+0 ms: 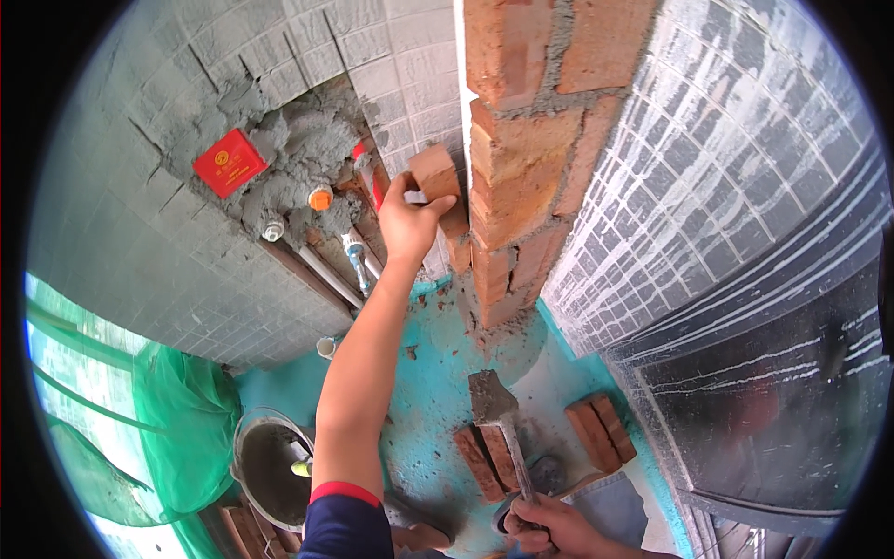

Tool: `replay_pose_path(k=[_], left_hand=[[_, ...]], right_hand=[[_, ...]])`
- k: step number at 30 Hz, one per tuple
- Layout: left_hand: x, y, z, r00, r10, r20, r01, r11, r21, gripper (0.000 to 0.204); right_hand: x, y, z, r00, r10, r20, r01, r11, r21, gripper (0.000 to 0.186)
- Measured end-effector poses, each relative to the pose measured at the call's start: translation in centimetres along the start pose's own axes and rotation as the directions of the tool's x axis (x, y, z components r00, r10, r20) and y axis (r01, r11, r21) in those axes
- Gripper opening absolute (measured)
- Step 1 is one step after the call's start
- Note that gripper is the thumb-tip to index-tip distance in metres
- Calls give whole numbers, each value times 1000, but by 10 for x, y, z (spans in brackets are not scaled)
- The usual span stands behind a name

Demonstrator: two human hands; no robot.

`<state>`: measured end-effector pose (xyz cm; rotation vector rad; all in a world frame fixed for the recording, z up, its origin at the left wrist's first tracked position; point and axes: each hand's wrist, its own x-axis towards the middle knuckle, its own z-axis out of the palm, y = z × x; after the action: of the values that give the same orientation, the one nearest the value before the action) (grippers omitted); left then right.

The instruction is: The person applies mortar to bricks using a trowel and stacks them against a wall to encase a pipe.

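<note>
My left hand (410,224) reaches up to the wall at the edge of the brick column. Its thumb and fingers are closed around the lower end of a small orange-brown brick (435,170). A small pale piece shows between the fingers; what it is I cannot tell. Beside that hand, a red-and-white stick-like thing (368,175) rests against the rough opening in the tiles. Low in front of me, my right hand (554,526) is wrapped round the handle of a trowel (492,399). Its blade, coated in grey mortar, points away from me.
Pipes with a blue-handled valve (356,253) and an orange cap (320,197) protrude left, near a red packet (229,164). The brick column (518,158) rises ahead. Loose bricks (599,432) lie on the turquoise floor (428,363). A bucket (244,438) stands lower left, by green netting (182,424).
</note>
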<state>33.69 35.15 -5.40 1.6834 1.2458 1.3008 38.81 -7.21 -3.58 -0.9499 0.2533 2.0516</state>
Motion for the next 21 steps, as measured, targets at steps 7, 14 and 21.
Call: replay_pose_path(k=[7,14,21], left_hand=[[-29,-16,-14,998,58,10,-51,937,-345,51],[-85,7,-69,993,117,-33,-121,932,-343,51],[-167,36,-219,998,69,2,-67,974,-216,80]], right_hand=[[3,5,-3,997,-38,69,39,999,-8,18],[9,3,-5,997,22,72,-25,999,45,18],[15,9,2,995,-49,88,57,994,-90,23]])
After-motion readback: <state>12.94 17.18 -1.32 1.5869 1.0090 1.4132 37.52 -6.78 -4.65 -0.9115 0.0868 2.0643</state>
